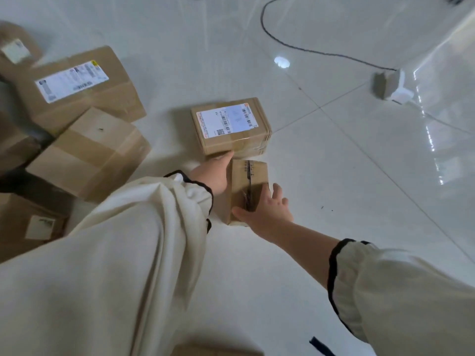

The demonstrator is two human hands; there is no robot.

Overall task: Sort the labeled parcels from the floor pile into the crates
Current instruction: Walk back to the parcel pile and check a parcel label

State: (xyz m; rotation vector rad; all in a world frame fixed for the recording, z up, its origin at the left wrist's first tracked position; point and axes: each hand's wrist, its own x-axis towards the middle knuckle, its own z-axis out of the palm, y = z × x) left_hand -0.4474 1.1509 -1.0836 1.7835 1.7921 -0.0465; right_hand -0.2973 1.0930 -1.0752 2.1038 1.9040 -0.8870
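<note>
Cream sleeves reach down as a person takes up a small parcel [248, 186] from the white tiled floor [321, 227], the pick-up step of the sort. The right hand [266, 208] clasps it from above, thumb at the near end and fingers curled over the right edge. The left hand [218, 176] lies flat and straight-fingered against its left side, fingertips touching the labelled parcel [231, 124] just beyond. The next move likely calls for a lift and a turn to find its label (none shows on the top face). To the left lies the floor pile [84, 98]. No crate is in view. Farther off, a dark cable [303, 48] runs to a white adapter [393, 86].
</note>
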